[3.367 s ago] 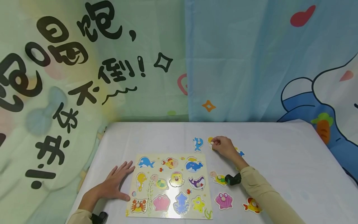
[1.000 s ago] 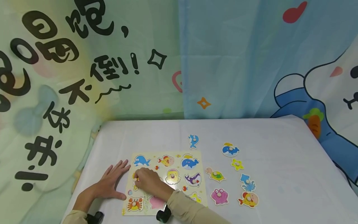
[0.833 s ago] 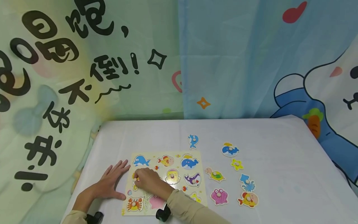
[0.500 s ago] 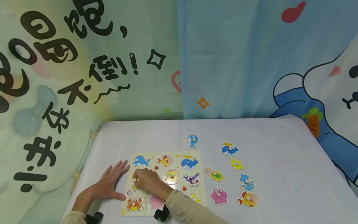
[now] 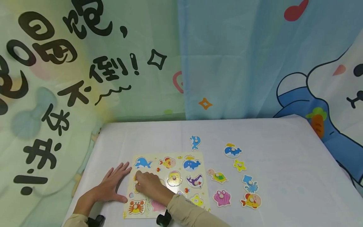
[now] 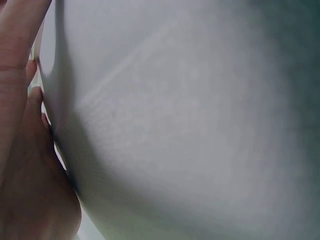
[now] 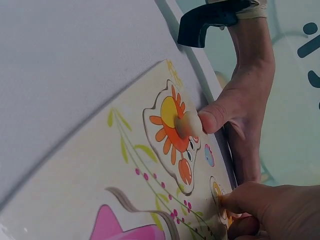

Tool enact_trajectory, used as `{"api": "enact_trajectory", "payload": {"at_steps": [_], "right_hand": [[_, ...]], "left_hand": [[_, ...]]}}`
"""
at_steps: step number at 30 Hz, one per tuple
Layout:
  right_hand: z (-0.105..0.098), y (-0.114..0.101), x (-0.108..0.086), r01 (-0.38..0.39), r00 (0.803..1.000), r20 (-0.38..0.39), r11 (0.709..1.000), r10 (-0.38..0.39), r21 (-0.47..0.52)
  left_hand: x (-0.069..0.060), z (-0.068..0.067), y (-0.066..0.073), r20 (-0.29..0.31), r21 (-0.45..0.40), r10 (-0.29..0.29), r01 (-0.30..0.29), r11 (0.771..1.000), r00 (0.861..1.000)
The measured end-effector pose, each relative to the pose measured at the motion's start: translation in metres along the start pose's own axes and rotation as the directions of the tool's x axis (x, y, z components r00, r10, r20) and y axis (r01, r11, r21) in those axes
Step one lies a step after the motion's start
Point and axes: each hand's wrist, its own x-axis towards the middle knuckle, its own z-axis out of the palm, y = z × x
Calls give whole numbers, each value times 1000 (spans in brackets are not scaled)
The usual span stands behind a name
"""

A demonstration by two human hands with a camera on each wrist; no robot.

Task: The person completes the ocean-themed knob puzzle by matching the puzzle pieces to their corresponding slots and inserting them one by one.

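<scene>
My right hand [image 5: 150, 184] bends over the left side of a sea-animal knob puzzle board [image 5: 155, 159]. Thumb and fingers pinch a yellow seahorse piece [image 7: 216, 192] at the seahorse spot, and they hide most of it. My left hand [image 5: 112, 184] lies with spread fingers on the cloth along the board's left edge. In the right wrist view, the left thumb comes close to the knob of the crab piece [image 7: 172, 132]. A yellow piece [image 5: 174, 179] and a purple whale piece [image 5: 195, 181] also sit in the board.
Loose pieces lie behind and right of the board: blue dolphin [image 5: 195, 142], blue whale [image 5: 232, 151], yellow star [image 5: 239, 165], turtle [image 5: 217, 176], squid [image 5: 250, 184], pink shell [image 5: 222, 198], fish [image 5: 251, 200]. A white cloth [image 5: 295, 176] covers the table, with a printed curtain behind.
From behind the board's right corner, my right hand has brought the seahorse piece to the board's left side. Over the last second it has barely moved. The left hand keeps its place.
</scene>
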Motion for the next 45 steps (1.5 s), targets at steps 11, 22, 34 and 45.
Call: {"api": "enact_trajectory", "payload": {"at_steps": [11,22,34,45], "right_hand": [[3,-3,5,3,1000,1,1000,-3,-2],[-25,-5,-22,85,996,-1,992,-85,90],[-42,37,-118,157,983,66,976,-169,149],[-76,182,-199,123,976,-178,992,-122,-5]], "left_hand": [[-5,5,-22,-1,29,10,-10,1000,1000],[-4,-8,-18,-22,0,32,-32,999,999],[-10,0,-15,-34,-32,4,-5,999,999],[0,1,-7,31,5,-18,17,1000,999]]}}
